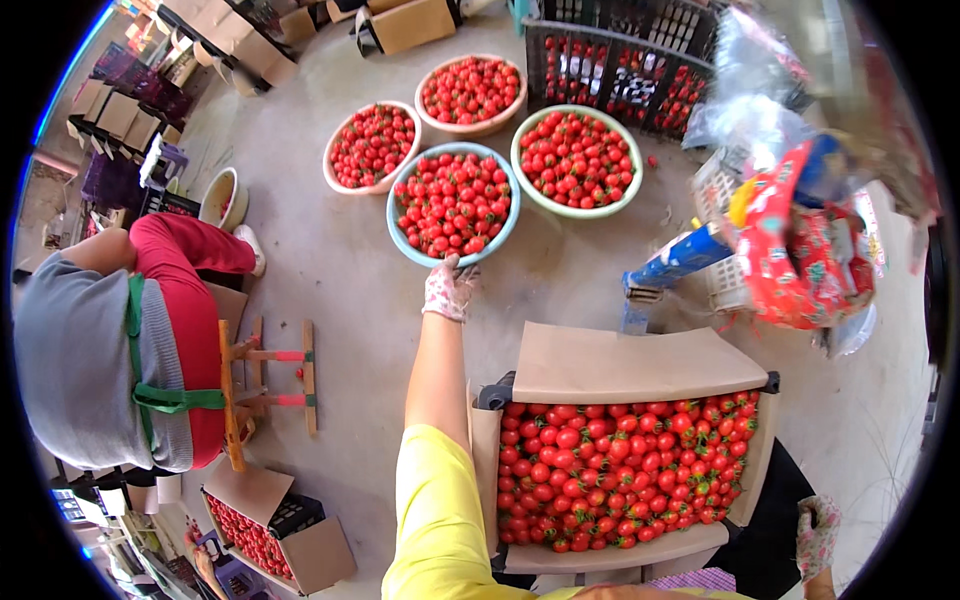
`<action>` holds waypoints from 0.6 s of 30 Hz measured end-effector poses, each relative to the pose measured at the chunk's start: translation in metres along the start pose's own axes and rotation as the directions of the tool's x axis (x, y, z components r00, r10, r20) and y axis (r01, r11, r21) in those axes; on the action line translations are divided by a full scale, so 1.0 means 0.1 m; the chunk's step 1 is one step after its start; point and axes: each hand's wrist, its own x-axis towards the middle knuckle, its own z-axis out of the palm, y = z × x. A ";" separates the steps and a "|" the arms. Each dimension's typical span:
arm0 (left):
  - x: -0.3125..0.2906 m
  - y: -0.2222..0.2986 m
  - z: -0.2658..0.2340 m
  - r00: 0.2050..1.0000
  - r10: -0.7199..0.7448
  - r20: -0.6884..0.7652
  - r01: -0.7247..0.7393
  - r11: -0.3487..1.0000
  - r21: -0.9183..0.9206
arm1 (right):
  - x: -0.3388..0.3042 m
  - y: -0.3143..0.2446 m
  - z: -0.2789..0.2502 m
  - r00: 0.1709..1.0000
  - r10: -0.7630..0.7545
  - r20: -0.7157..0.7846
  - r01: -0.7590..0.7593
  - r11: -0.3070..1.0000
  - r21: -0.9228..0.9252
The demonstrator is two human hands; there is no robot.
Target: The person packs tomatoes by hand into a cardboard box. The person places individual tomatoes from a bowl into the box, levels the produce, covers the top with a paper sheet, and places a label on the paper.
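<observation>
My left hand (450, 290), in a white glove with a pink pattern, reaches far forward and grips the near rim of a light blue basin (392, 222) full of small red tomatoes (455, 200). Its fingers are partly hidden by the rim. My right hand (818, 530), in a floral glove, is low at the right, beside a black crate lined with brown cardboard (640, 362); how its fingers lie does not show clearly. Right in front of me, that crate is filled with red cherry tomatoes (620, 470), some with green stems.
Around the blue basin stand a pink basin (327, 165), a peach basin (521, 103) and a pale green basin (634, 180), all holding tomatoes. Behind them is a black crate (620, 50). A person (110, 350) sits at left near a wooden stool (310, 380). A blue-legged stand (680, 260) stands right.
</observation>
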 end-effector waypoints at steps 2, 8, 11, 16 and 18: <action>0.16 0.17 -0.30 0.997 0.080 -0.023 -0.081 0.993 -0.084 | 0.11 0.00 0.03 0.999 -0.049 0.002 0.049 0.998 -0.036; -0.20 0.28 -0.77 0.969 0.129 0.209 -0.117 0.991 -0.066 | 0.15 -0.07 0.04 1.000 0.023 0.021 -0.021 0.997 -0.072; -0.50 0.40 -1.27 1.000 0.013 -0.022 -0.010 0.993 0.115 | 0.18 -0.02 0.05 0.995 0.081 0.060 -0.079 0.996 -0.034; -1.01 0.20 -1.78 0.997 -0.056 -0.059 0.064 0.988 0.141 | 0.18 -0.12 0.07 0.998 0.056 0.041 -0.057 0.998 0.016; -1.19 0.22 -1.67 0.998 -0.039 -0.058 0.047 0.990 0.133 | 0.15 -0.10 0.06 0.997 0.063 0.046 -0.062 0.998 -0.017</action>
